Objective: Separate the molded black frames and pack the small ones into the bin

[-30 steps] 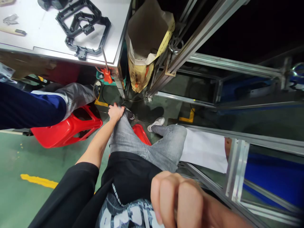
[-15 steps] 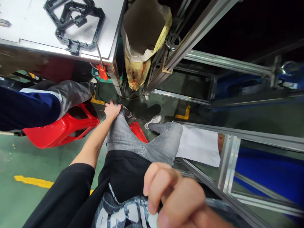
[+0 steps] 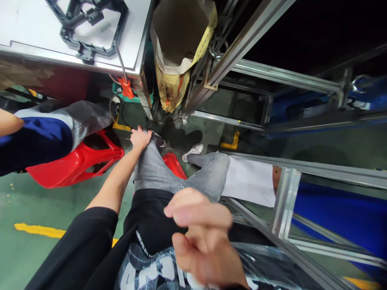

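Observation:
My left hand (image 3: 140,138) lies on the left knee of my grey jeans (image 3: 159,171), fingers stretched over it and nothing held. Raised close to the camera above my lap is my right hand (image 3: 207,237), somewhat blurred. Its fingers are loosely bent, with a gap between them and the thumb, and I see nothing in it. Under it shows my black shirt (image 3: 154,205) with white print. On the white-topped table (image 3: 27,24) at the upper left lie dark plastic frames (image 3: 92,52), away from both hands.
An orange-handled tool (image 3: 126,88) hangs at the table corner. An open paper sack (image 3: 172,86) stands beside it. Metal profile frames (image 3: 287,193) fill the right side, with a white sheet (image 3: 249,181) near my knee. A person in a blue sleeve (image 3: 42,135) sits left on a red stool (image 3: 75,165).
My right hand has moved left and slightly up, its thumb now apart from the fingers. My left hand stays on the knee. The neighbour's arm has shifted, and the view has tilted slightly.

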Demonstrator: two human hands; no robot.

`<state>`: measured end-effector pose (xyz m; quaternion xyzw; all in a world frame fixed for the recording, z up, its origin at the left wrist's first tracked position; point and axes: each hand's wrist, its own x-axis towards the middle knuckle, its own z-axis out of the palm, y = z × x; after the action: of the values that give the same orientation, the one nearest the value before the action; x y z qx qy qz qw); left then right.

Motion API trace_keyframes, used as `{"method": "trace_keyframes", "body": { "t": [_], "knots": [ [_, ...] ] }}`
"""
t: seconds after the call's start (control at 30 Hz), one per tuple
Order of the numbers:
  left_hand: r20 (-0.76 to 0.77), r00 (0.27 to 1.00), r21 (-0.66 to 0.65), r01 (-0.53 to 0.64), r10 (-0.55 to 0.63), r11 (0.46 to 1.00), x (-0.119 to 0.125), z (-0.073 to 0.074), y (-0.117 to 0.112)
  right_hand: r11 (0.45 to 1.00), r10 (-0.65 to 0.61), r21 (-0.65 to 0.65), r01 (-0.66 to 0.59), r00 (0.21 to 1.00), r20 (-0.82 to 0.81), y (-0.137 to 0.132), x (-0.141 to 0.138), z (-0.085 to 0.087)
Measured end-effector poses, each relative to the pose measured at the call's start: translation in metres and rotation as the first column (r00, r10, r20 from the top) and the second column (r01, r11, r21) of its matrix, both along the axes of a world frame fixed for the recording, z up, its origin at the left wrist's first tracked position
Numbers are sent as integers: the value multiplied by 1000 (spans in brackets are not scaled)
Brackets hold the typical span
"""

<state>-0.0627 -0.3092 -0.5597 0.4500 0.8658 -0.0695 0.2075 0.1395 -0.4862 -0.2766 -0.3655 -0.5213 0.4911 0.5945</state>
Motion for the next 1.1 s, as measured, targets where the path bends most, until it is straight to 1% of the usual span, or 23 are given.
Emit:
{"method": "trace_keyframes", "body": {
  "t": [0.07, 0.1, 0.17, 0.2, 0.27, 0.33, 0.43, 0.57, 0.63, 0.7, 0.77, 0.83, 0.9, 0.97, 1.03, 1.1],
  "knots": [
    [-1, 1000, 4, -3, 3, 1000, 0, -1, -1, 997, 74, -1, -75, 990, -116, 7, -3, -10],
    [-1, 1000, 7, -5, 5, 1000, 0, -1, -1, 993, 105, -32, -113, 975, -196, 11, -4, -14],
    [-1, 1000, 10, -9, 9, 1000, 0, -2, -2, 955, 175, -172, -243, 924, -339, 15, -4, -21],
    [-1, 1000, 12, -9, 9, 1000, 0, -3, -2, 937, 187, -207, -282, 904, -385, 16, -2, -24],
    [1, 1000, 14, -8, 8, 1000, -1, -4, -2, 926, 178, -238, -292, 895, -408, 16, 2, -27],
    [4, 1000, 13, -7, 7, 1000, -1, -4, -2, 926, 174, -249, -284, 905, -388, 15, 6, -28],
    [11, 1000, 11, -5, 5, 1000, -2, -4, -2, 925, 191, -242, -291, 911, -365, 15, 11, -30],
    [10, 1000, 16, -8, 8, 1000, -2, -5, -2, 928, 209, -207, -311, 891, -402, 15, 12, -31],
    [6, 1000, 18, -10, 10, 1000, -2, -5, -3, 924, 209, -215, -316, 888, -410, 15, 12, -30],
    [2, 1000, 20, -11, 11, 1000, -1, -5, -3, 923, 173, -251, -290, 900, -401, 15, 12, -30],
    [0, 1000, 17, -12, 12, 1000, -1, -5, -2, 925, 88, -307, -223, 913, -399, 16, 13, -31],
    [-1, 1000, 12, -8, 8, 1000, -1, -5, -2, 917, -7, -363, -167, 901, -434, 17, 13, -32],
    [3, 1000, 4, -1, 1, 1000, -1, -4, -1, 907, -67, -392, -156, 864, -499, 19, 14, -33],
    [5, 1000, -4, 3, -3, 1000, -1, -4, 0, 903, -96, -396, -164, 824, -559, 21, 15, -32],
    [4, 1000, -11, 2, -2, 1000, -1, -3, 1, 900, -121, -400, -172, 784, -609, 23, 16, -29],
    [3, 1000, -11, 3, -3, 1000, -1, -3, 1, 881, -158, -429, -199, 732, -663, 24, 16, -24]
  ]
}}
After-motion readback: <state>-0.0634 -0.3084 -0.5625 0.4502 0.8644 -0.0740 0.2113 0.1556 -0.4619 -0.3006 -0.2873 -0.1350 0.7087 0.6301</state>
